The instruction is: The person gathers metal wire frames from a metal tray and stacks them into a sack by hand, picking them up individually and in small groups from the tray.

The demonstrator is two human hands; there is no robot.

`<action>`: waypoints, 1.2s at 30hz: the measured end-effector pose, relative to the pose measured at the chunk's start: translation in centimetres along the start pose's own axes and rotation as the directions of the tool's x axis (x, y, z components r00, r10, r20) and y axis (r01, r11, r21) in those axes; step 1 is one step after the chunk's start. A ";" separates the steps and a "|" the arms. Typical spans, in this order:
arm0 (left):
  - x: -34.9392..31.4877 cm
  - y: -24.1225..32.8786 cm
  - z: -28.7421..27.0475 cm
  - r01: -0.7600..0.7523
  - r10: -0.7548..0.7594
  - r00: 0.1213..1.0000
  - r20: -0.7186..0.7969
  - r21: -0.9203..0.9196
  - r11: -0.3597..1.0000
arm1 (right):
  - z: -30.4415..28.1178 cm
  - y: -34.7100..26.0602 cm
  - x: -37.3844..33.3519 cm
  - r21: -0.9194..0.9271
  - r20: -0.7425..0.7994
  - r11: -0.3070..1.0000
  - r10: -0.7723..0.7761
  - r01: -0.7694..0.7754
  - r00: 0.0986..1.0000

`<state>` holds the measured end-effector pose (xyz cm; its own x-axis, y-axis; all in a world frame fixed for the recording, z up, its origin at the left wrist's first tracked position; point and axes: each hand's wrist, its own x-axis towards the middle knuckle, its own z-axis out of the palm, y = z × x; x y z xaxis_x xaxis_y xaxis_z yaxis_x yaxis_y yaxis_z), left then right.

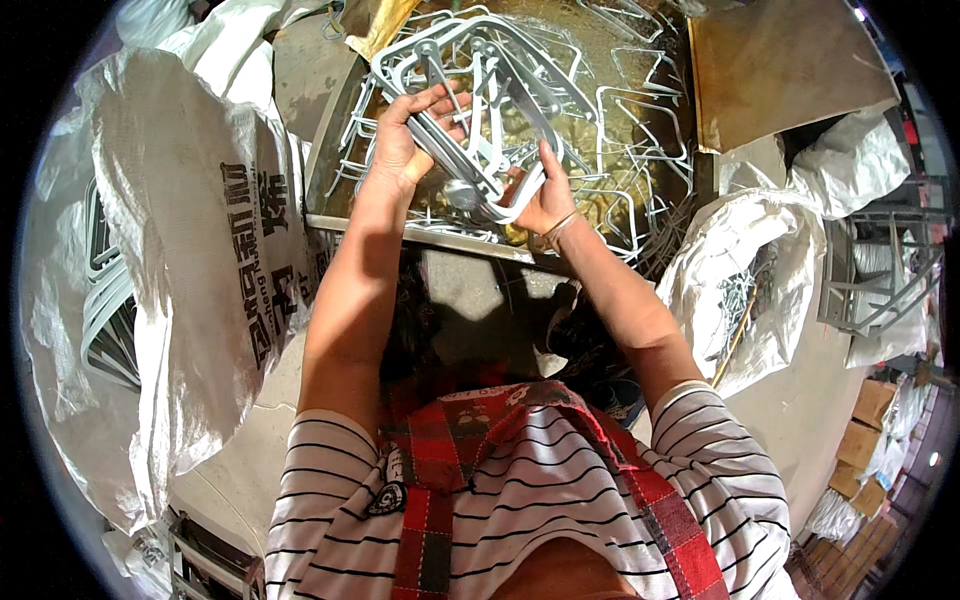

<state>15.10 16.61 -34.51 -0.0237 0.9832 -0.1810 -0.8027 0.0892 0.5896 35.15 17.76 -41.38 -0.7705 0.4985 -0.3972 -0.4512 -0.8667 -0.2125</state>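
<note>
A stack of light-grey, round-cornered frames [455, 160] is held up between my two hands; what they belong to I cannot tell. My left hand [412, 130] is closed round the stack's left side, some fingers reaching through the opening. At the lower right corner, my right hand [545, 198] grips the same stack, thumb on top. Under and beyond it lies a shallow metal tray [330, 150] with wet, yellowish-brown contents and many thin bent wire pieces [640, 110].
A large white woven sack [170, 250] stands at left, with more grey frames [110, 310] showing beside it. At right, an open white sack [790, 260] contains small metal pieces [738, 290]. A brown board [790, 70] sits at the tray's far right; cardboard boxes [858, 445] are at lower right.
</note>
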 end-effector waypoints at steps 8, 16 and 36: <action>-0.2 0.4 -0.8 0.001 -0.001 0.999 0.040 -0.006 1.000 | 0.1 2.6 0.4 0.208 0.291 0.971 0.054 -0.118 0.955; 0.9 1.8 -2.2 -0.114 0.089 0.950 -0.301 -0.069 0.991 | -2.2 -8.1 -1.0 -0.739 -0.288 0.661 -0.490 0.135 0.823; -0.1 -2.0 2.1 -0.124 -0.006 0.981 0.195 0.647 0.752 | 12.4 -14.4 -4.3 -0.466 0.419 -0.872 -0.069 0.149 0.905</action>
<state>17.96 16.62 -34.04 0.0984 0.9948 -0.0274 -0.2154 0.0481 0.9753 39.36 28.31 -25.57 -0.8552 0.5175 0.0294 0.4883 0.8232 -0.2896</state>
